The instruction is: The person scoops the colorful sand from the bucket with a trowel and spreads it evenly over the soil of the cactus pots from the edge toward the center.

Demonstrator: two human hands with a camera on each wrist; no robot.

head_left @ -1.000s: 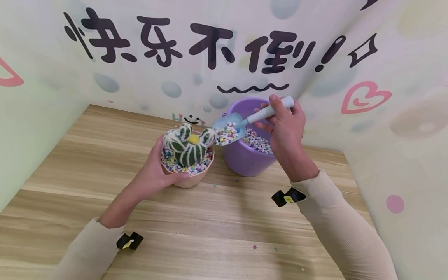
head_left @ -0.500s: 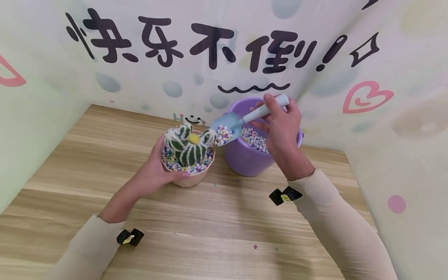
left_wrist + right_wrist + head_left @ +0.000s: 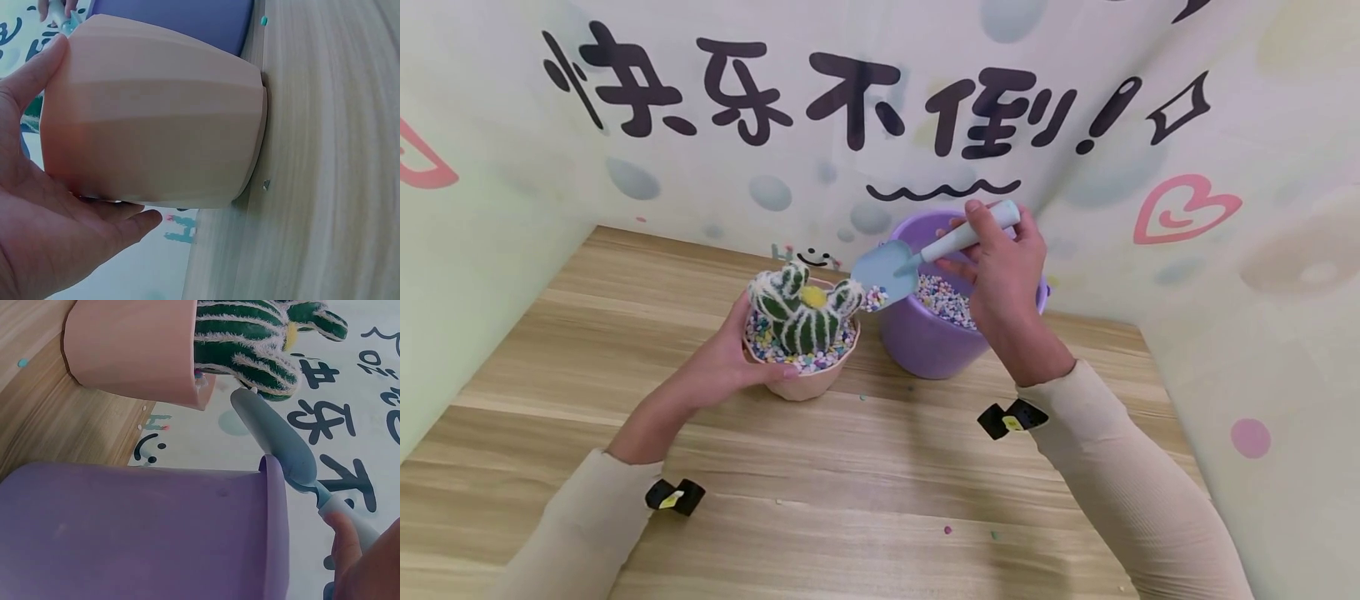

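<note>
My left hand (image 3: 718,358) grips a pink faceted pot (image 3: 156,119) round its left side, thumb across the front near the rim. In the pot a fuzzy green-and-white cactus (image 3: 808,321) with a yellow top stands among colourful pebbles (image 3: 811,362). Above the bucket, my right hand (image 3: 1011,271) holds the pale handle of a light-blue trowel (image 3: 883,271). The trowel's blade reaches over to the pot's right edge beside the cactus, with a small heap of pebbles near its tip. In the right wrist view the trowel (image 3: 278,440) hides what lies on its blade.
A purple bucket (image 3: 917,350), partly filled with pebbles (image 3: 946,302), stands right of the pot. Some stray pebbles (image 3: 947,530) lie on the wooden table (image 3: 820,500). A printed cloth wall (image 3: 700,183) closes off the back.
The heap on the trowel has shrunk as pebbles left the blade. My right hand has shifted slightly left with the trowel; my left hand keeps its hold on the pot.
</note>
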